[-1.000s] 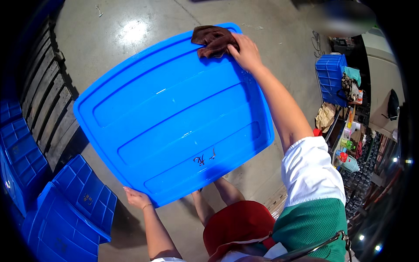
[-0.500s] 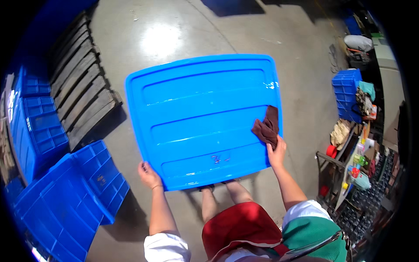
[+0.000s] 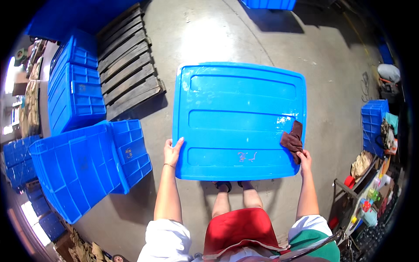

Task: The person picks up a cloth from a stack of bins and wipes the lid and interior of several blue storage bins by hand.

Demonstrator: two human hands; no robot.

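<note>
A large blue plastic lid [image 3: 240, 136], rounded at the corners and with long recessed panels, is held out flat in front of me above the floor. My left hand [image 3: 173, 151] grips its near left edge, thumb on top and the fingers mostly hidden underneath. On the near right edge my right hand [image 3: 304, 160] is closed, pinching a crumpled dark brown cloth [image 3: 293, 142] against the lid. The cloth lies over the lid's right side. A reddish scribble marks the near panel.
Blue plastic crates stand at my left, one tilted crate [image 3: 78, 168] nearest. Behind them lies a slatted wooden pallet [image 3: 131, 65]. At right are a blue crate [image 3: 373, 122] with cloths and a cluttered cart [image 3: 364, 201]. Another blue crate [image 3: 270, 3] shows at the far edge.
The lid now lies straighter, its left side no longer slanting, and sits further right in view. My left thumb now shows on top. The surroundings have shifted right as the view turned.
</note>
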